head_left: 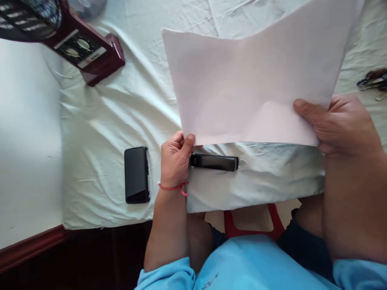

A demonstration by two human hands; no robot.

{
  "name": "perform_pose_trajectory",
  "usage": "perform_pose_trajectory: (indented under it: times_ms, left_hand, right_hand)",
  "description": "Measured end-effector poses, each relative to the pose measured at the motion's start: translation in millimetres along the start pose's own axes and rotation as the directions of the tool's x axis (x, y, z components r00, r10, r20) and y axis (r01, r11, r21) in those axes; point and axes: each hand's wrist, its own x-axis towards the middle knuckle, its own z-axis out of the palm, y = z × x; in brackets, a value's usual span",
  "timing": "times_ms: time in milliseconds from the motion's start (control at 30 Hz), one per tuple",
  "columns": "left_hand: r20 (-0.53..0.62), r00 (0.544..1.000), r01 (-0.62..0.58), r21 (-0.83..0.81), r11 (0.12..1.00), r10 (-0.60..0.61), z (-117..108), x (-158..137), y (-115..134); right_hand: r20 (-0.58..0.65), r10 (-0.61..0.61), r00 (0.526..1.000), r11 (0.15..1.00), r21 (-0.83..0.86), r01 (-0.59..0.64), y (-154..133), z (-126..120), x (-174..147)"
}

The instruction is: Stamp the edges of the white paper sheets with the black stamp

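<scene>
A large white sheet of paper (pixel 248 84) is held up above the cloth, its top edge dipping in the middle. My left hand (pixel 177 157) pinches its lower left corner between thumb and curled fingers. At the lower right, my right hand (pixel 344 125) grips the paper with the thumb on top and the fingers behind, mostly hidden. Whether it is one sheet or several, I cannot tell. A black stapler (pixel 214 162) lies on the cloth just below the paper, beside my left hand.
A black phone-like device (pixel 136 175) lies on the pale tablecloth (pixel 99 161) to the left. A dark red fan (pixel 90 50) stands at the upper left, near a white wall (pixel 27 141). Keys or a similar dark bunch (pixel 373 79) lie at the right edge.
</scene>
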Motion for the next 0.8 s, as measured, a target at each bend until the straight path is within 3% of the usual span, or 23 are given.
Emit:
perform_pose_trajectory:
  times_ms: [100, 267, 467, 633, 800]
  left_hand:
    - [-0.008, 1.000, -0.010, 0.098, 0.995, 0.011, 1.8, -1.5, 1.9]
    - [-0.043, 0.999, 0.036, 0.094, 0.995, -0.032, 4.2, -0.2, 1.3]
    - [-0.121, 0.992, -0.004, 0.151, 0.989, 0.022, 5.6, -4.0, -0.2]
    - [-0.113, 0.993, -0.029, 0.120, 0.992, 0.043, 8.8, -6.4, 4.0]
    - [-0.114, 0.993, -0.038, 0.036, 0.999, 0.041, 8.6, -3.9, 2.4]
  right_hand:
    - [0.002, 0.088, 0.996, 0.985, -0.152, -0.087, -1.9, -0.9, 0.9]
    - [-0.070, -0.021, 0.997, 0.984, -0.176, 0.008, -3.1, 5.4, 3.9]
    - [-0.079, -0.118, 0.990, 0.980, -0.170, 0.103, -1.6, 10.7, 0.4]
    - [-0.128, -0.237, 0.963, 0.971, -0.013, 0.238, 4.1, 12.3, 2.6]
    - [-0.094, -0.246, 0.965, 0.965, 0.069, 0.253, 2.5, 13.0, 3.0]
